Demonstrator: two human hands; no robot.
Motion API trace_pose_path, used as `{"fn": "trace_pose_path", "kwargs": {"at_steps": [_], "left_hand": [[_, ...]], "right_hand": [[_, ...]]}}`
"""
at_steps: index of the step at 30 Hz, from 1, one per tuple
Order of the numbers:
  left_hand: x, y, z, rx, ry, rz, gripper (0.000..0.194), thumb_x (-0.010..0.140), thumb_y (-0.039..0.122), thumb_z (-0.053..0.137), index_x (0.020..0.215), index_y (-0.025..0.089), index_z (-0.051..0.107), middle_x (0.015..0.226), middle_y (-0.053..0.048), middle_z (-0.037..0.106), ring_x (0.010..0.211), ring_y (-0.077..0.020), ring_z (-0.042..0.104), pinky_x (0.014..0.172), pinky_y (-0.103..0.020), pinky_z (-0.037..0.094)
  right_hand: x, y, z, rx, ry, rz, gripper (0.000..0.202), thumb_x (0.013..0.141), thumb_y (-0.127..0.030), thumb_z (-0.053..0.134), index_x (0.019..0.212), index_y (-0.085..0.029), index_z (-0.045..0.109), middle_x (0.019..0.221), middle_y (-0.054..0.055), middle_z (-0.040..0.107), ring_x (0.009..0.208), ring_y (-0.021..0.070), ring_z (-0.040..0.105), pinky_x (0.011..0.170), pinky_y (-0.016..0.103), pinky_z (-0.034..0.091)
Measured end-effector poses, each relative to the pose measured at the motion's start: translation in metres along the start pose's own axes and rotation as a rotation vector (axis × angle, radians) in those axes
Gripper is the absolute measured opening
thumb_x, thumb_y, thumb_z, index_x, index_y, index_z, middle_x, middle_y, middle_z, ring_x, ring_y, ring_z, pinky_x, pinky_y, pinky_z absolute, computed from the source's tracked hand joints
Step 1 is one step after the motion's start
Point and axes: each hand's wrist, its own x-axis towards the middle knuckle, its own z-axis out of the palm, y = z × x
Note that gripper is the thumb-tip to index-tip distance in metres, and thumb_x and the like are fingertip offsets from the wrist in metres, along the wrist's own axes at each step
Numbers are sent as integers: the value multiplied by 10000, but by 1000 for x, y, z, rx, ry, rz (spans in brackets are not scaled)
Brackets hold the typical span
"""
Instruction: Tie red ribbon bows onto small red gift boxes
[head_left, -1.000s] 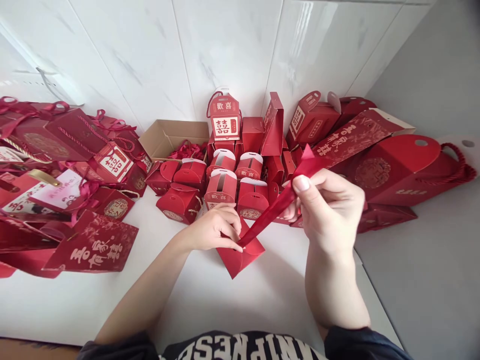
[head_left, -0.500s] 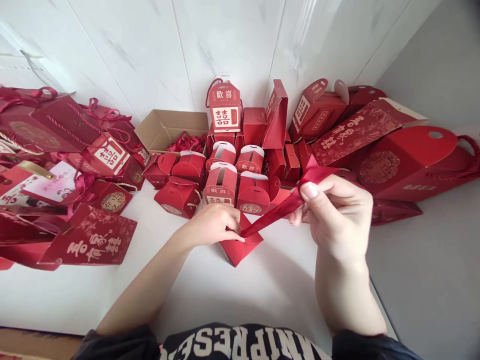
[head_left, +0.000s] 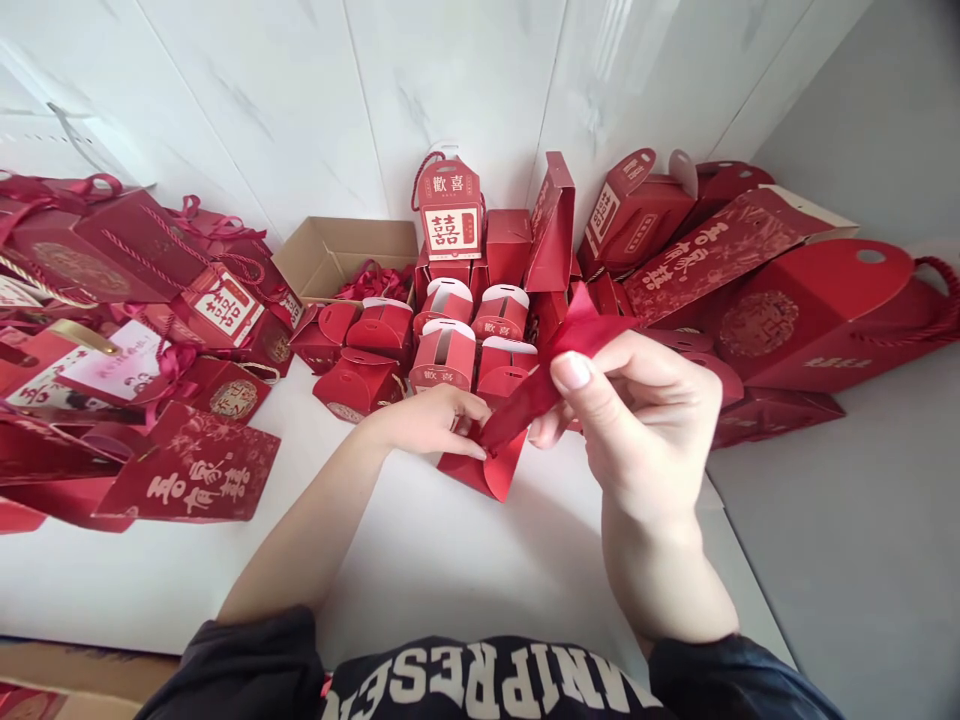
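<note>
A red satin ribbon (head_left: 517,408) runs from the top of a small red box (head_left: 491,472) up to my right hand (head_left: 637,420), which pinches it between thumb and fingers. The ribbon's loose end sticks up above the thumb. My left hand (head_left: 439,425) is closed on the top of the small box, its fingertips beside the spot where the ribbon meets it. The box stands tilted on the white table (head_left: 420,560); my left hand covers part of its upper side.
Small red boxes (head_left: 444,352) stand in rows just beyond my hands. An open cardboard box (head_left: 300,262) holding red ribbons is behind them. Larger red gift boxes (head_left: 765,310) lie at the right, and ribboned ones (head_left: 202,480) are piled at the left.
My right hand has moved left, closer to my left hand, and the ribbon between them looks shorter. The small box has turned a little and shifted slightly away from me.
</note>
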Motion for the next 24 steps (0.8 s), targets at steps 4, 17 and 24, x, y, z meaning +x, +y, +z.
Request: {"fn": "trace_pose_path", "kwargs": {"at_steps": [4, 17, 24], "left_hand": [[-2, -12, 7, -139, -114, -21, 203, 758, 238, 750, 949, 180, 709, 833, -18, 720, 663, -117, 585, 613, -243, 469], [-2, -3, 47, 177, 348, -241, 425, 769, 527, 712, 1037, 213, 611, 693, 10, 618, 612, -178, 596, 546, -279, 418], [9, 1, 82, 599, 673, -385, 241, 935, 377, 469, 1070, 189, 537, 754, -47, 673, 642, -241, 655, 512, -290, 327]], "right_hand": [[3, 4, 2, -55, 41, 42, 301, 872, -379, 702, 650, -223, 570, 495, -47, 636, 414, 135, 632, 393, 240, 535], [17, 19, 7, -14, 98, 82, 265, 868, -373, 702, 686, -215, 591, 526, -47, 681, 448, 136, 676, 436, 225, 580], [15, 14, 13, -55, 116, 110, 264, 881, -386, 684, 701, -215, 596, 575, -29, 706, 534, 159, 724, 492, 236, 608]]}}
